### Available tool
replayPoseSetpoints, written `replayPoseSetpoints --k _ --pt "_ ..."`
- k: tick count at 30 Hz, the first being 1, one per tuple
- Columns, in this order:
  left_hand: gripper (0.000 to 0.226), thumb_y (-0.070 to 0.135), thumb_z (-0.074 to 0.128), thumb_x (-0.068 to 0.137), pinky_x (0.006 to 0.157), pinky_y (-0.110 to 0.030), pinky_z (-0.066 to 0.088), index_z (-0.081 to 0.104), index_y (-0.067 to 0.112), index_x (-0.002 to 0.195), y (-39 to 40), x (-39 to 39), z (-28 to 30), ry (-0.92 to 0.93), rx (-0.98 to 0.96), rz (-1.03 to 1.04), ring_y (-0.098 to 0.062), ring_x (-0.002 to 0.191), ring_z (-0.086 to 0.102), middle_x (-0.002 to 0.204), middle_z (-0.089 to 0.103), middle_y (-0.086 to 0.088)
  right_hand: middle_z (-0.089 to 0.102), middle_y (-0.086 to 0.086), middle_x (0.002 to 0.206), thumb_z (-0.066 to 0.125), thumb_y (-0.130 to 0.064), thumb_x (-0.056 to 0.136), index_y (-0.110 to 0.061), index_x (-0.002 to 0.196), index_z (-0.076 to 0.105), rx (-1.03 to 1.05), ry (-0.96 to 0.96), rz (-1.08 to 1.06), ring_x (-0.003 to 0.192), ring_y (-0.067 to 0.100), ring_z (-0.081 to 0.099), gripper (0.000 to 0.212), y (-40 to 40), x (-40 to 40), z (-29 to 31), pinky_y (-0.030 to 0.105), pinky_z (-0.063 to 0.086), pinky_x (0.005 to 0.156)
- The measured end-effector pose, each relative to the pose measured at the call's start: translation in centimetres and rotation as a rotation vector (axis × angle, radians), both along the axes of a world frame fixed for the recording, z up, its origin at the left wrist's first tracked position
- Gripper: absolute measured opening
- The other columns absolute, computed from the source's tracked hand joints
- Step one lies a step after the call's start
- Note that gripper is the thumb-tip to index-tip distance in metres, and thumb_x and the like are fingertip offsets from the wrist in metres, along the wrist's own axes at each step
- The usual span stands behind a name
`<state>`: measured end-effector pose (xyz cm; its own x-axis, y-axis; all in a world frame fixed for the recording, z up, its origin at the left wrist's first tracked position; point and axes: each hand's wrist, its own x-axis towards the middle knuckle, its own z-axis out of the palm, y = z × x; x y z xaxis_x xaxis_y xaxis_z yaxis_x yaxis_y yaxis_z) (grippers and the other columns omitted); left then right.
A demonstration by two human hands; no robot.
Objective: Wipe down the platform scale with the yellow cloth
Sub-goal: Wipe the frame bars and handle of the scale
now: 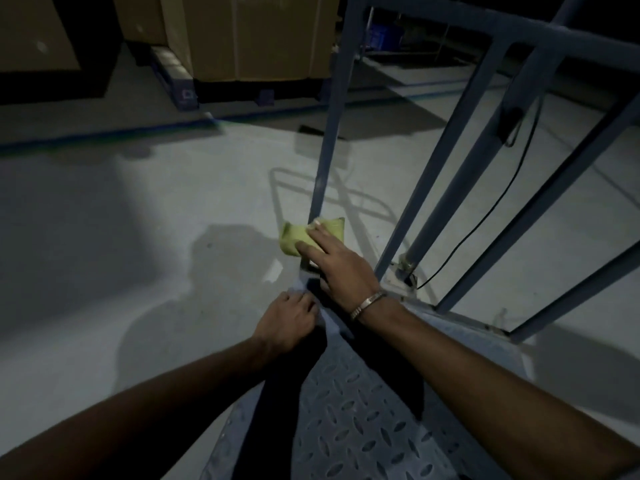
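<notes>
The platform scale (363, 420) is a blue-grey diamond-plate deck with a tall blue rail frame (334, 109) rising from its far edge. A folded yellow cloth (294, 239) is wrapped against the foot of the left upright post. My right hand (336, 263) holds the cloth against that post, thumb on the near side and fingers over the top; a bracelet sits on that wrist. My left hand (287, 320) rests on the deck's far left corner just below the post, fingers curled over the edge.
The pale concrete floor (138, 220) spreads to the left. Large cardboard boxes (249, 36) on dark pallets stand at the back. A black cable (485, 216) hangs from the rail down to the scale's column base (407, 266). More slanted blue rails cross the right side.
</notes>
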<state>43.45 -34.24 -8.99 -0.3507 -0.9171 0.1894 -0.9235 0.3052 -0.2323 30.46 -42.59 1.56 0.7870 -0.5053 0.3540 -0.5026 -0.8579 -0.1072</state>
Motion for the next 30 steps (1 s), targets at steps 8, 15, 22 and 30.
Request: replayPoseSetpoints --k 8,15,22,30 --pt "0.056 0.044 0.045 0.088 0.07 -0.039 0.063 0.081 0.006 0.108 -1.0 -5.2 -2.4 0.132 0.008 -0.088 -0.032 0.091 0.078 0.109 0.079 -0.014 0.041 0.014 0.16 0.046 0.021 0.08 -0.017 0.145 0.058 -0.615 -0.575 -0.278 0.154 0.034 0.028 0.076 -1.3 -7.1 18.3 0.043 0.056 0.097" --pt "0.052 0.048 0.041 0.102 0.087 -0.041 0.061 0.074 0.018 0.127 -0.1 -5.9 -2.9 0.183 0.05 -0.191 -0.027 0.114 0.073 0.13 0.073 -0.006 0.017 0.012 0.17 0.05 0.001 0.096 -0.017 0.156 0.041 -0.57 -0.346 -0.455 0.159 0.028 0.009 0.063 -4.3 -7.1 19.9 0.041 0.054 0.104" --pt "0.055 0.051 0.03 0.11 0.115 -0.048 0.042 0.05 0.022 0.152 1.3 -5.7 -2.9 0.335 0.076 -0.137 -0.026 0.144 0.048 0.158 0.051 -0.004 0.028 0.011 0.167 0.054 0.001 0.102 -0.005 0.146 0.052 -0.565 -0.281 -0.393 0.159 0.026 0.008 0.044 -5.5 -7.4 9.1 0.033 0.046 0.113" --pt "0.052 0.05 0.035 0.109 0.125 -0.04 0.027 0.049 0.028 0.155 1.1 -4.9 -3.2 0.497 0.094 -0.14 -0.017 0.152 0.039 0.164 0.045 0.003 0.029 0.019 0.165 0.055 -0.003 0.104 -0.006 0.153 0.043 -0.483 -0.555 -0.381 0.156 0.032 0.022 0.051 -3.6 -7.6 11.5 0.029 0.053 0.105"
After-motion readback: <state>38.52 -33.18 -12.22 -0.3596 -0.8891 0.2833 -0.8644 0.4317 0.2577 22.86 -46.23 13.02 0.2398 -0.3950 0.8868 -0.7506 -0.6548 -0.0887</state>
